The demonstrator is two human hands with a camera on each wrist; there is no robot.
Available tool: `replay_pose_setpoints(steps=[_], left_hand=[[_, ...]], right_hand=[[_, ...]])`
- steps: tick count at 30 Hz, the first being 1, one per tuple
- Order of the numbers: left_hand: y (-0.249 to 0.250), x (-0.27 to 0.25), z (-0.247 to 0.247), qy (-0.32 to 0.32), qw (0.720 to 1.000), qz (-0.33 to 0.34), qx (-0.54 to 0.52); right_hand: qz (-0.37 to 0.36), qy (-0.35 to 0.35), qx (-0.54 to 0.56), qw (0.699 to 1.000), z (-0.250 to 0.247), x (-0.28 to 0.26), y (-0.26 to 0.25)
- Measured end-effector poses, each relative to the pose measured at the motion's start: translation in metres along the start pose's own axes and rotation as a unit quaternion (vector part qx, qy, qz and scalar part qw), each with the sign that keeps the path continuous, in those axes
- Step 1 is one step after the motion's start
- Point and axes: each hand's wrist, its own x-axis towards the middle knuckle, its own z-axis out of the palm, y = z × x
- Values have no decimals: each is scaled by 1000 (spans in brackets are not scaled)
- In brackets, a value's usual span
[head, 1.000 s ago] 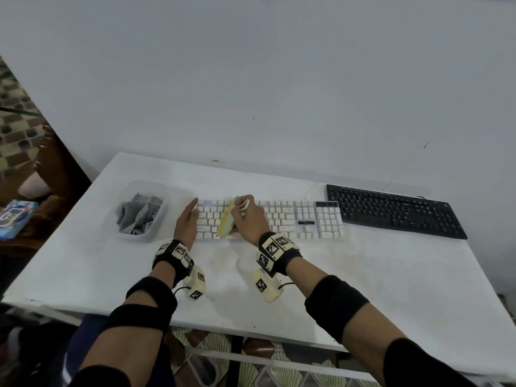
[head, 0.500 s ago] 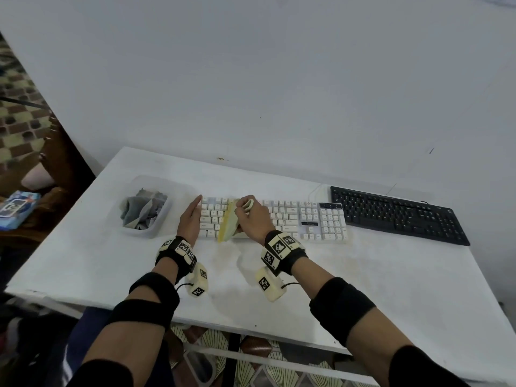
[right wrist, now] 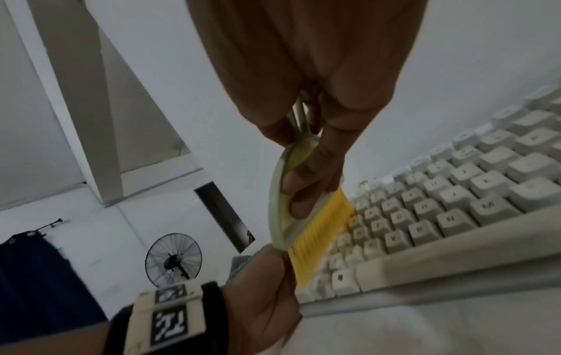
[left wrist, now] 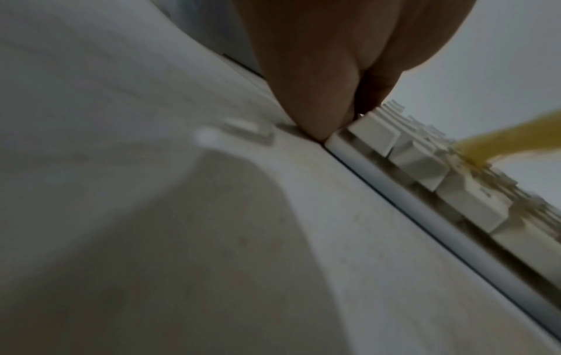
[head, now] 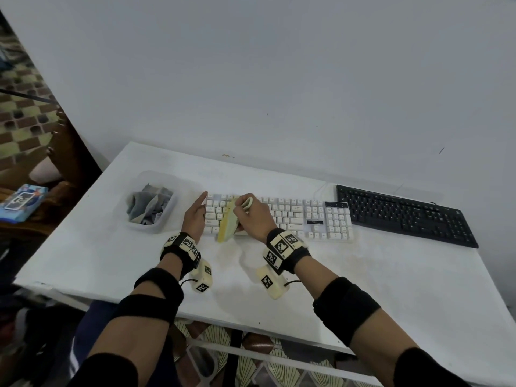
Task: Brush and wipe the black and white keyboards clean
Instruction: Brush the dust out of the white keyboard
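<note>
The white keyboard (head: 293, 216) lies in the middle of the white table (head: 363, 289), with the black keyboard (head: 402, 215) to its right. My right hand (head: 251, 216) grips a pale green brush (head: 227, 227) with yellow bristles (right wrist: 319, 237) that rest on the keyboard's (right wrist: 455, 199) left keys. My left hand (head: 195, 216) lies flat with straight fingers against the keyboard's left end; in the left wrist view its fingers (left wrist: 315, 96) touch the keyboard's (left wrist: 394, 149) corner.
A clear plastic tub (head: 156, 202) with grey cloths inside stands left of the white keyboard. A wall runs close behind the table. The table's left edge drops to a chair and floor clutter. A standing fan (right wrist: 173, 259) shows in the right wrist view.
The brush and my right hand have shifted slightly over the left keys. My left hand stays against the keyboard's left end.
</note>
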Motion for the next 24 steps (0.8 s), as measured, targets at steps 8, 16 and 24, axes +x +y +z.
replay_pose_setpoints(steps=[8,16,24], left_hand=[[-10,5,-4,-10,999,13,28],[0,-3,-1,-6,1000,17,25],[12,-9,4,2,999,-14,-34]], right_hand=[[-17,62,10,998,-5,8,-8],[17,-7,44,999,-4,-2,-4],[-20,35,20,999,9,0,-5]])
